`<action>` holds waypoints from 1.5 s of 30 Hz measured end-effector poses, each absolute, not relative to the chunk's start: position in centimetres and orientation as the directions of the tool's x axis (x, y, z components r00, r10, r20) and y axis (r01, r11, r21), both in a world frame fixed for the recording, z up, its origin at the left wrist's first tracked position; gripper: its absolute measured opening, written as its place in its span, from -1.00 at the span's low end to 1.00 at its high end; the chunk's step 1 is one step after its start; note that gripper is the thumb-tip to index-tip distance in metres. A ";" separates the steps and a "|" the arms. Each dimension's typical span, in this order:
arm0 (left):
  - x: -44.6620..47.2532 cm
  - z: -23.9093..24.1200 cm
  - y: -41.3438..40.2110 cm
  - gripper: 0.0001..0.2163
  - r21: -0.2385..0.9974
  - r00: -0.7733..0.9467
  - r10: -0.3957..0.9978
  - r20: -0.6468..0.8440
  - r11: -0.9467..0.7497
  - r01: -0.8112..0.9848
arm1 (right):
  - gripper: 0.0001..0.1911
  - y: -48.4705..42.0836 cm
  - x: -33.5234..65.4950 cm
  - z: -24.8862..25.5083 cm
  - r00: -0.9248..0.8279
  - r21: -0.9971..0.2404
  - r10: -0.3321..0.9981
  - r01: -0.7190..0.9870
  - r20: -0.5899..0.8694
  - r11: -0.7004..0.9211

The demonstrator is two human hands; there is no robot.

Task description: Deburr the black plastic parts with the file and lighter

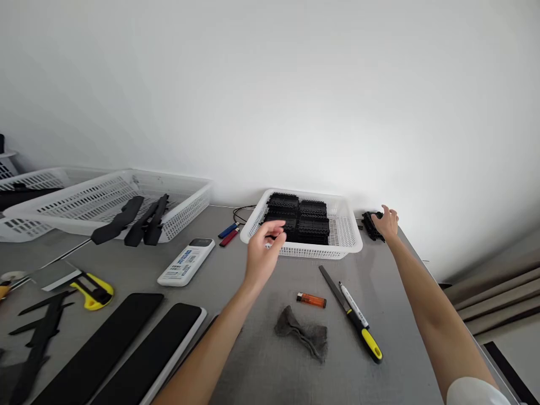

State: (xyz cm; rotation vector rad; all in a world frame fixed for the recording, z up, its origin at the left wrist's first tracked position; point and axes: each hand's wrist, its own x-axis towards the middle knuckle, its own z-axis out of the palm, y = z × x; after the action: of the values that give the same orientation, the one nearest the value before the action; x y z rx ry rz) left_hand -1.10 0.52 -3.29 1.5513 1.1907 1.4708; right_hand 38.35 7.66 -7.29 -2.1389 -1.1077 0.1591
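My left hand is raised at the front edge of a white plastic basket. Its fingers curve towards the thumb with a gap between them, and nothing shows in it. Inside the basket lie stacks of black ridged plastic parts. Stretched far to the right, my right hand has its thumb and fingers apart. It is at a small pile of the same kind of black parts by the wall, its thumb over the pile's edge. Whether it grips one of them is not clear.
An orange lighter, a grey cloth, a flat file and a white marker lie in front. Leftward are a white device, a yellow cutter, black calipers, long black pieces and a larger white basket.
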 end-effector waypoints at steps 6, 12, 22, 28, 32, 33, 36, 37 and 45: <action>-4.1 -5.5 -5.1 -0.71 0.960 -0.102 0.965 0.242 -0.223 0.172 | -0.15 7.8 41.8 -12.9 0.646 -0.589 0.760 0.642 0.071 -0.491; -5.0 -7.9 -6.5 -0.69 0.973 -0.201 0.962 0.185 -0.150 0.176 | -0.22 9.3 40.9 -16.0 0.674 -0.549 0.735 0.645 0.079 -0.532; -5.7 -8.2 -8.4 -0.72 0.983 -0.217 0.968 0.122 -0.088 0.162 | -0.24 8.1 40.4 -17.0 0.701 -0.518 0.703 0.647 0.117 -0.559; -6.1 -9.6 -10.3 -0.72 0.983 -0.199 0.974 0.110 -0.077 0.166 | -0.28 4.3 40.0 -17.6 0.731 -0.539 0.668 0.622 0.140 -0.568; -6.7 -11.1 -12.5 -0.73 0.953 -0.098 0.990 0.105 -0.072 0.295 | -0.39 1.9 39.9 -17.8 0.746 -0.575 0.642 0.606 0.174 -0.549; -6.9 -11.5 -13.1 -0.74 0.937 -0.067 0.992 0.109 -0.080 0.340 | -0.41 1.4 40.0 -17.8 0.746 -0.586 0.640 0.606 0.184 -0.538; -7.7 -12.8 -15.0 -0.77 0.886 -0.007 0.990 0.142 -0.124 0.448 | -0.45 0.5 40.3 -17.4 0.734 -0.617 0.642 0.615 0.220 -0.491; -8.1 -13.1 -15.6 -0.78 0.867 -0.004 0.987 0.163 -0.141 0.479 | -0.45 0.3 40.4 -17.2 0.729 -0.627 0.643 0.619 0.235 -0.473; -12.4 -15.4 -17.7 -0.65 0.609 -0.076 0.941 0.330 -0.151 0.779 | -0.48 -1.4 40.0 -16.2 0.700 -0.702 0.576 0.654 0.421 -0.281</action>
State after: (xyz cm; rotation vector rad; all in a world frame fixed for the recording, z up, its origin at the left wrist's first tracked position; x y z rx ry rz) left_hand -12.39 -17.67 -15.44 1.9653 1.8815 1.0424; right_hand 40.05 -1.44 -16.16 -1.9679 -0.9478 -0.1043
